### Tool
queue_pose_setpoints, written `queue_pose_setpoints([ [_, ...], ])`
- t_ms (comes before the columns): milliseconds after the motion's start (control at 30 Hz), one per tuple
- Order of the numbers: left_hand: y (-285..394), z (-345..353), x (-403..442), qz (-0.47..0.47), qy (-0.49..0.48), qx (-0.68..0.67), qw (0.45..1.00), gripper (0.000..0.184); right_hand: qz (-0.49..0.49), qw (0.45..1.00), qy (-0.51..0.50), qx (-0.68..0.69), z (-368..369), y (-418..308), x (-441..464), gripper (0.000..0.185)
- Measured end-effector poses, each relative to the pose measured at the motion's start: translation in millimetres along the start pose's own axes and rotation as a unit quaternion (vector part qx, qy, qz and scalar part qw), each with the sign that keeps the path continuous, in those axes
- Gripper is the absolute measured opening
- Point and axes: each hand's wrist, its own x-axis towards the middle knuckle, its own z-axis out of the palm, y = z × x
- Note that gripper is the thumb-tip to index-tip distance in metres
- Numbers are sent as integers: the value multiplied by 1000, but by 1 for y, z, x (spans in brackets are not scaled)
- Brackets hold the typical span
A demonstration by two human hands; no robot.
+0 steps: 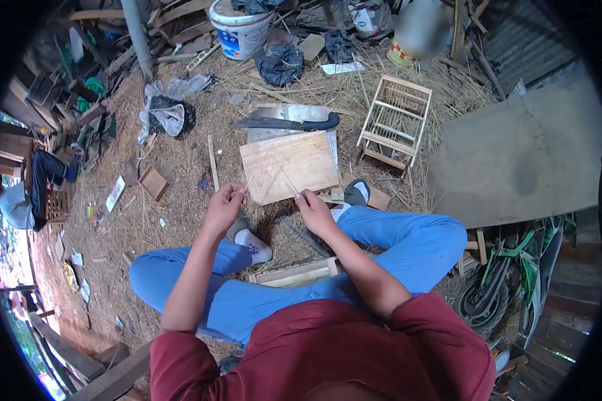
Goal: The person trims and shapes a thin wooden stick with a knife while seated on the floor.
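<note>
My left hand (226,207) is closed in a pinch on one end of a thin wooden strip. My right hand (314,211) pinches the other end. Between them the thin strip (287,176) rises to a point, like an upside-down V; whether it is one bent piece or two is too fine to tell. Behind it lies a pale wooden board (294,160), just beyond my fingertips. Past the board rests a machete (274,123) with a dark curved handle, on a grey sheet. A small barred wooden cage (396,125) stands to the right.
A wooden frame (294,274) lies between my legs. Nearby are a small wooden box (154,183), a white bucket (239,30) and black plastic bags (279,65). A large flat panel (515,154) and a motorcycle (491,287) stand right. Another person (43,180) sits far left.
</note>
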Motion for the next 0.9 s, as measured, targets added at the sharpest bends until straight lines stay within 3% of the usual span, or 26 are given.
queue_pose_setpoints([
  [100, -58, -15, 28, -35, 8, 63, 997, 16, -28, 996, -26, -79, 15, 14, 2, 37],
  [200, -75, -14, 36, -78, 23, 136, 987, 14, 16, 988, -84, -128, 25, 13, 1, 38],
  [267, -78, -15, 34, -99, 18, 116, 988, 14, 4, 985, -80, -152, 34, 14, -2, 38],
  [467, -125, -23, 43, -13, -45, 120, 992, 15, -10, 971, -52, -234, 63, 14, -6, 38],
  [767, -148, -4, 46, 23, 13, 101, 995, 22, -36, 955, 7, -293, 85, 27, -7, 45],
  [900, -126, -4, 42, 27, 23, 163, 986, 22, -56, 947, -3, -317, 85, 21, -5, 44],
])
